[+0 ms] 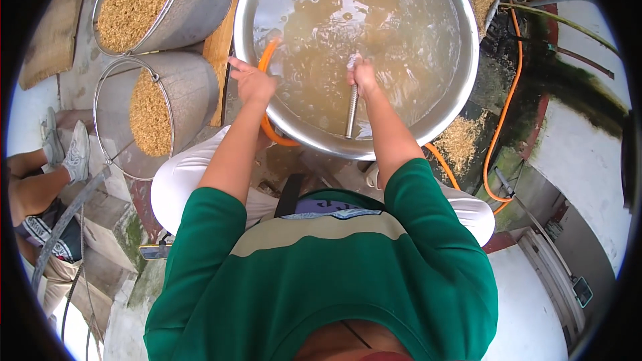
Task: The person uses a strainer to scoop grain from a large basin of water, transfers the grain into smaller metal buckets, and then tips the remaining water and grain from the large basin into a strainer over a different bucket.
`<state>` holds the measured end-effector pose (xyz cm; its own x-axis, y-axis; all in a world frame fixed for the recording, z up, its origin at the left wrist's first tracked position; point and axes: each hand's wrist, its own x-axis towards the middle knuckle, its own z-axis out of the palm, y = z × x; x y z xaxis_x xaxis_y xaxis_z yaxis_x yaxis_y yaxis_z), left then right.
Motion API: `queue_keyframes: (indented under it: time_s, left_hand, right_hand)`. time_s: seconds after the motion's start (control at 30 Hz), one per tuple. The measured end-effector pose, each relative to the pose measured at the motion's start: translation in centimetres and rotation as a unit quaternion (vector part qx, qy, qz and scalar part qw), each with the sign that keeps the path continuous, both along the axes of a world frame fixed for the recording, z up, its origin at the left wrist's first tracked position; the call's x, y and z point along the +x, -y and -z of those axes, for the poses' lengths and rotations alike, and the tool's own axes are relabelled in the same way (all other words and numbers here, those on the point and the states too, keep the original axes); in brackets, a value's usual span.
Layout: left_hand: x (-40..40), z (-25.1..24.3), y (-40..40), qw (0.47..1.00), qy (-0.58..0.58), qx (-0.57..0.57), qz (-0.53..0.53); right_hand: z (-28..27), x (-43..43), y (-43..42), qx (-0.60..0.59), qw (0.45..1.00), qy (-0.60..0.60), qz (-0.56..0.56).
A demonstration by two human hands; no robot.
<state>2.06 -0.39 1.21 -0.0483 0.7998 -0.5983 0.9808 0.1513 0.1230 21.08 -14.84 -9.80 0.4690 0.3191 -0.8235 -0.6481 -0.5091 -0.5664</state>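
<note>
A wide round metal basin (474, 60) full of cloudy brownish water stands in front of me. My right hand (362, 74) is closed around a ribbed metal rod (351, 110) over the water; its lower end lies near the basin's near side, and the far end is hidden by the hand and water. My left hand (252, 80) is at the basin's left rim with fingers spread, beside an orange hose (268, 55) that curves over the rim into the water. Whether the palm rests on the rim or touches the hose is hard to tell.
Two metal buckets (200, 5) of golden grain or husks (150, 115) lie tilted at the left by a wooden board (220, 50). Spilled husks (461, 140) cover ground at the right, where another orange hose stretch (514, 85) runs. Another person's legs (40, 180) show at far left.
</note>
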Motion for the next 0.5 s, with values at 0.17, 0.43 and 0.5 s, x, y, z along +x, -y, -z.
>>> queue_keyframes:
  time_s: [0.17, 0.43, 0.5]
  left_hand:
    - [0.2, 0.3, -0.2, 1.0, 0.009, 0.0, 0.005]
    - [-0.1, 0.4, -0.2, 0.999, 0.044, 0.017, -0.015]
    - [0.1, -0.1, -0.1, 0.999, 0.049, 0.009, -0.022]
  right_hand:
    - [-4.4, -0.9, 0.8, 0.159, 0.969, -0.192, -0.001]
    - [-11.7, -3.0, 6.3, 0.145, 0.973, -0.17, -0.052]
    - [-13.4, -3.3, 7.5, 0.143, 0.975, -0.166, -0.045]
